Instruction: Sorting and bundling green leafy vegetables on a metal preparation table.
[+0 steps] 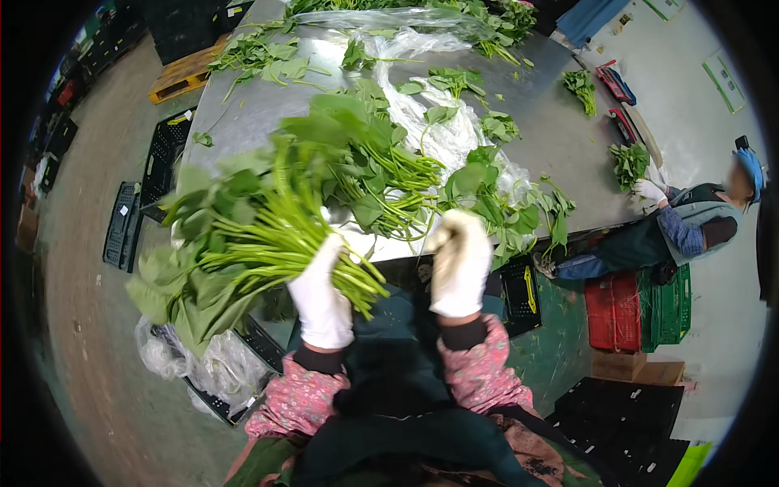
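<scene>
My left hand [322, 298], in a white glove, grips a large bunch of leafy greens [261, 243] by its stems. The cut stem ends point right, towards my other hand, and the broad leaves spread out left over the table edge. My right hand [461, 265], also gloved and blurred, is raised at the table's near edge with its fingers curled; I see nothing in it. Just beyond both hands, a heap of loose leafy stems [389, 176] lies on the metal table [541, 128]. Crumpled clear plastic sheeting [420, 122] runs beneath and among the greens.
At the right, a co-worker [700, 213] in white gloves holds a small bunch [630, 164]. Another bunch [579, 90] lies near red devices [614, 82]. Black crates [167, 161] stand left of the table; one [225, 380] by my left side holds plastic. Red crates [614, 310] stand right.
</scene>
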